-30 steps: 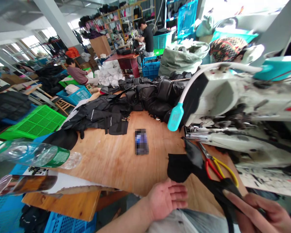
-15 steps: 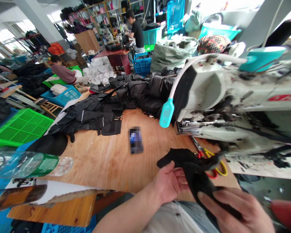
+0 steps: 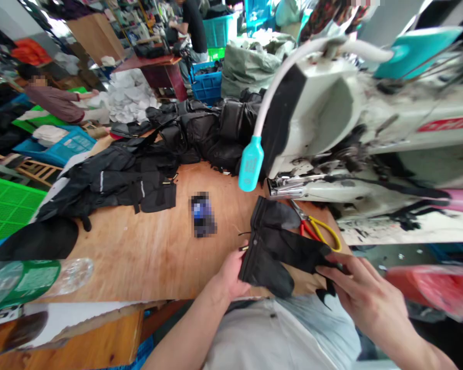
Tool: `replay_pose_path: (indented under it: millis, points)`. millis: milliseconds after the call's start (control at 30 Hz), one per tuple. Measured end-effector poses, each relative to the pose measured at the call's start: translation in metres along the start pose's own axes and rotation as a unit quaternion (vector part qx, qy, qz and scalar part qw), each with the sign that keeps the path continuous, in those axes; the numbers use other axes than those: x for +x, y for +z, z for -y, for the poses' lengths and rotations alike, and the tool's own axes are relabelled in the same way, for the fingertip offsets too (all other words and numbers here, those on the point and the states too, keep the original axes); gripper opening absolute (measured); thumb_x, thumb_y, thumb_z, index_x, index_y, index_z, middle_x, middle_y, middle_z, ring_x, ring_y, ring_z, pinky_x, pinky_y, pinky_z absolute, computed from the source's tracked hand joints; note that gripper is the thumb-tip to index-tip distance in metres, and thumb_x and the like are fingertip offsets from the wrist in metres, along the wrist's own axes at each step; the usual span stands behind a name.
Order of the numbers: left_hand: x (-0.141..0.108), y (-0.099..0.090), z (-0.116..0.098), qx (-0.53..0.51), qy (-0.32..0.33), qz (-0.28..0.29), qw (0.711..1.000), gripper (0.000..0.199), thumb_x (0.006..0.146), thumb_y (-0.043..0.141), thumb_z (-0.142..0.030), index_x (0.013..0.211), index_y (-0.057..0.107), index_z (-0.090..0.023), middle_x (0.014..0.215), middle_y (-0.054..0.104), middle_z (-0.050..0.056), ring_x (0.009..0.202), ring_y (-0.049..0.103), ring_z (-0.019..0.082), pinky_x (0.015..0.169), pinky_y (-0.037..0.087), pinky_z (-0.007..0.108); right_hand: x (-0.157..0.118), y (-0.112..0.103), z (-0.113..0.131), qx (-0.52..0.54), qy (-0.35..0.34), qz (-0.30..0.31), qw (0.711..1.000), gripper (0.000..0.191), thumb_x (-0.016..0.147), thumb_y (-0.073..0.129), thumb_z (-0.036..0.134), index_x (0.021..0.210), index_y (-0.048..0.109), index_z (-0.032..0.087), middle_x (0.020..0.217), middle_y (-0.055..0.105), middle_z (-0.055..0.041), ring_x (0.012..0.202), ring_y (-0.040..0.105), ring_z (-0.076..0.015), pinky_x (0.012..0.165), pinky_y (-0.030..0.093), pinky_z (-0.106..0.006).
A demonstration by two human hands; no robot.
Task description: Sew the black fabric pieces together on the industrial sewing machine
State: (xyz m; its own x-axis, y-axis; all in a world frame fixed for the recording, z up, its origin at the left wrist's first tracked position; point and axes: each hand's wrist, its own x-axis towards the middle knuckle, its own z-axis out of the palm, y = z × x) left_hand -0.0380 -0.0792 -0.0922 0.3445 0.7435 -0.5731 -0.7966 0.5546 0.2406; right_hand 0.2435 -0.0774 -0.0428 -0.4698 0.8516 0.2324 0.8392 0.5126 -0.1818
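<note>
One piece of black fabric (image 3: 272, 254) over the wooden counter (image 3: 146, 257): what do we record?

We record it near the counter's front edge, held between both hands. The left hand (image 3: 229, 272) is closed on its near edge, with the fingers behind the cloth. The right hand (image 3: 364, 293) has its fingers extended to the far end, but we cannot tell whether they are clamped on it.

How do we rate its handling?

We judge it light, soft and limp, with a matte surface that should offer fair grip. It is likely to sag wherever unsupported, so we would take hold along the thicker edges, not mid-panel.

What lies nearest?

We note red-and-yellow-handled scissors (image 3: 314, 231) just beside the cloth, with the sewing machine (image 3: 324, 169) directly behind them and its teal-tipped lamp (image 3: 250, 164) arching forward. Further along the counter sits a heap of black padded garments (image 3: 200, 136).
</note>
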Motion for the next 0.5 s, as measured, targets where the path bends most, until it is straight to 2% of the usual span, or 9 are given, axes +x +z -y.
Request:
replay_pose_path:
  millis: [67,133,200,267,367,500]
  points:
    - [-0.007,-0.002,-0.004,-0.014,-0.046,0.034,0.998,0.051,0.096,0.053,-0.054,0.121,0.070,-0.013,0.123,0.071,0.017,0.120,0.064,0.031,0.107,0.046,0.048,-0.008,-0.001,-0.009,0.000,0.003,0.026,1.000,0.032,0.089,0.054,0.011,0.103,0.077,0.028,0.115,0.069,-0.0081,0.104,0.065,-0.0237,0.073,0.056,-0.031]
    - [-0.011,-0.004,-0.006,-0.031,-0.044,0.037,0.998,0.058,0.096,0.051,-0.060,0.127,0.066,-0.013,0.126,0.070,0.016,0.121,0.064,0.031,0.107,0.047,0.050,-0.011,-0.002,-0.009,0.034,-0.018,0.067,0.997,0.032,0.085,0.061,0.015,0.111,0.075,0.028,0.120,0.068,-0.0090,0.112,0.063,-0.0276,0.085,0.058,-0.039]
    - [-0.012,-0.005,-0.003,-0.016,-0.018,0.007,1.000,0.047,0.095,0.060,-0.048,0.126,0.066,-0.013,0.125,0.071,0.015,0.121,0.064,0.029,0.108,0.047,0.048,-0.007,-0.003,0.000,0.087,-0.024,0.096,0.991,0.038,0.082,0.067,0.020,0.119,0.071,0.028,0.125,0.068,-0.0100,0.120,0.061,-0.0308,0.097,0.055,-0.047]
    - [-0.011,-0.002,0.004,0.018,0.017,-0.043,0.999,0.038,0.091,0.068,-0.026,0.126,0.066,-0.013,0.120,0.073,0.013,0.117,0.067,0.027,0.110,0.047,0.046,0.006,-0.003,0.018,0.153,0.010,0.097,0.983,0.035,0.086,0.065,0.023,0.121,0.070,0.026,0.125,0.068,-0.0098,0.120,0.062,-0.0288,0.101,0.053,-0.046]
    - [-0.007,0.005,0.012,0.037,0.062,-0.082,0.994,0.045,0.084,0.070,-0.011,0.129,0.065,-0.014,0.114,0.076,0.011,0.114,0.068,0.026,0.111,0.047,0.045,0.034,0.003,0.049,0.258,0.109,0.073,0.957,0.026,0.096,0.054,0.024,0.117,0.068,0.024,0.116,0.071,-0.0089,0.107,0.067,-0.0224,0.092,0.057,-0.036]
    - [-0.009,0.013,0.013,0.044,0.078,-0.058,0.994,0.044,0.080,0.070,-0.012,0.124,0.068,-0.012,0.108,0.077,0.012,0.118,0.066,0.029,0.111,0.047,0.046,0.062,0.023,0.074,0.346,0.198,0.072,0.914,0.024,0.096,0.055,0.031,0.112,0.069,0.021,0.097,0.070,-0.0068,0.085,0.068,-0.0195,0.074,0.057,-0.031]
